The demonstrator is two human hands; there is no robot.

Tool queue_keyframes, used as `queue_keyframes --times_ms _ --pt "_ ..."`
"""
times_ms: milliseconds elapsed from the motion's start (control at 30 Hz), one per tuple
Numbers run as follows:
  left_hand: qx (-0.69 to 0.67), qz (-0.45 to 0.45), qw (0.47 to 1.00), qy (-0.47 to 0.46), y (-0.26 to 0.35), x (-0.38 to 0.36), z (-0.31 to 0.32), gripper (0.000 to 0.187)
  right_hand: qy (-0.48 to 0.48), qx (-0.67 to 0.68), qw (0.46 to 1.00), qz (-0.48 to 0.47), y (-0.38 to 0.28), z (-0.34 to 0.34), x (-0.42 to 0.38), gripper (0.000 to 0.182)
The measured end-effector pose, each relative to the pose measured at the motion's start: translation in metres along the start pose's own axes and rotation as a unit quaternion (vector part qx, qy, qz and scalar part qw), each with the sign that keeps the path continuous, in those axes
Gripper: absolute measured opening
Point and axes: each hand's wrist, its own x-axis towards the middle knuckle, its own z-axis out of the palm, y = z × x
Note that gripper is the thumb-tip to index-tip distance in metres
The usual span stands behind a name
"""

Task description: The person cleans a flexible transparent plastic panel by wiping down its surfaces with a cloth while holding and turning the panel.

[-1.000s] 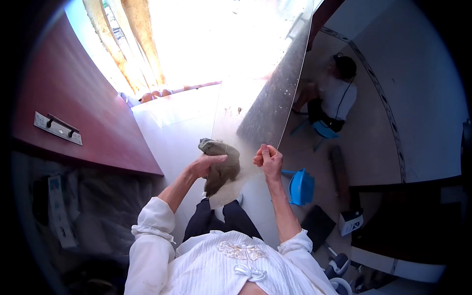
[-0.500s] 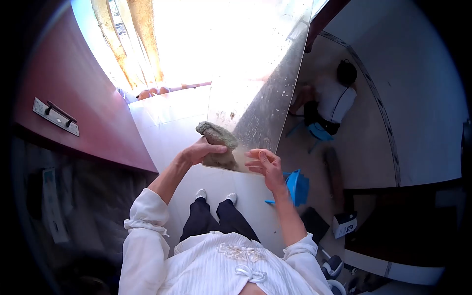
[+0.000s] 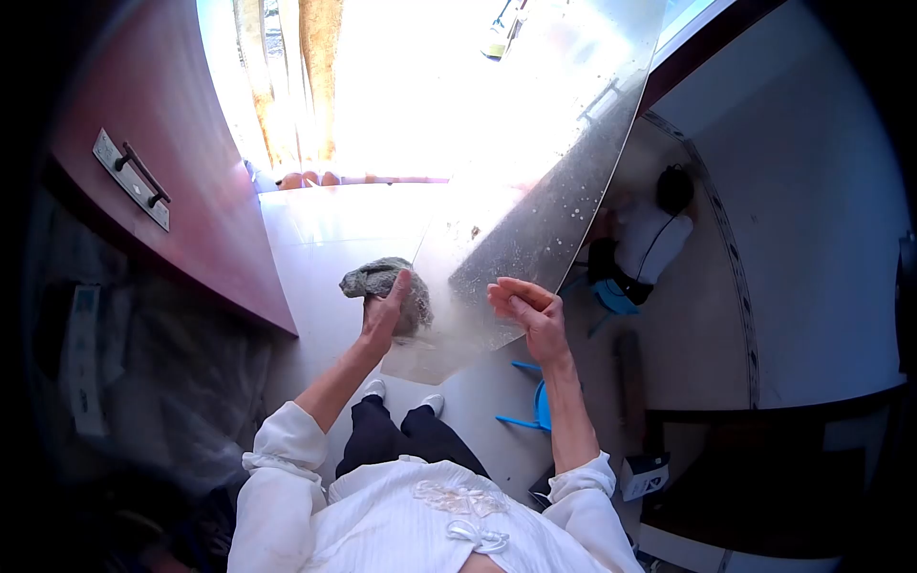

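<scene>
My left hand point(image 3: 384, 307) is closed on a bunched grey-green cloth point(image 3: 380, 277), its thumb pointing up. The cloth lies against the lower left part of a large clear sheet point(image 3: 573, 196), spotted and smeared with pale marks. At the sheet's lower right edge is my right hand point(image 3: 535, 315), its thumb on the near side and its fingers bent around toward the left. The sheet's lower edge hangs above the floor, slanting up toward my right hand. Bright light washes out the sheet's upper left part.
A red door point(image 3: 172, 143) with a metal handle point(image 3: 138, 181) stands at left. Behind the sheet, at right, a person point(image 3: 654, 234) sits on a blue chair point(image 3: 611, 298). Another blue chair point(image 3: 542, 406) stands beside my right forearm. A white box point(image 3: 645, 476) lies lower right.
My left hand and the cloth have moved left and slightly down. The sheet's lower edge has swung lower and now slants. My right hand has shifted slightly right as the view turned.
</scene>
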Motion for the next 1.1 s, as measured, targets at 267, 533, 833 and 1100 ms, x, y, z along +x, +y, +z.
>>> queue_keyframes --times_ms 267,533,833,1100 --pt "0.350 0.418 0.838 -0.036 0.025 -0.062 0.043 0.025 0.089 0.021 0.996 -0.023 0.015 0.021 -0.009 0.027" --pt "0.258 0.385 0.877 -0.129 0.043 0.003 0.117 0.039 0.097 -0.095 0.982 -0.128 0.037 -0.003 -0.018 0.021" --pt "0.226 0.363 0.879 -0.211 0.002 -0.037 0.114 0.021 0.150 -0.041 0.982 -0.111 0.049 -0.020 -0.028 0.025" --pt "-0.294 0.038 0.955 -0.004 0.008 0.031 0.069 0.022 0.178 0.000 0.983 -0.054 0.023 -0.021 -0.035 0.023"
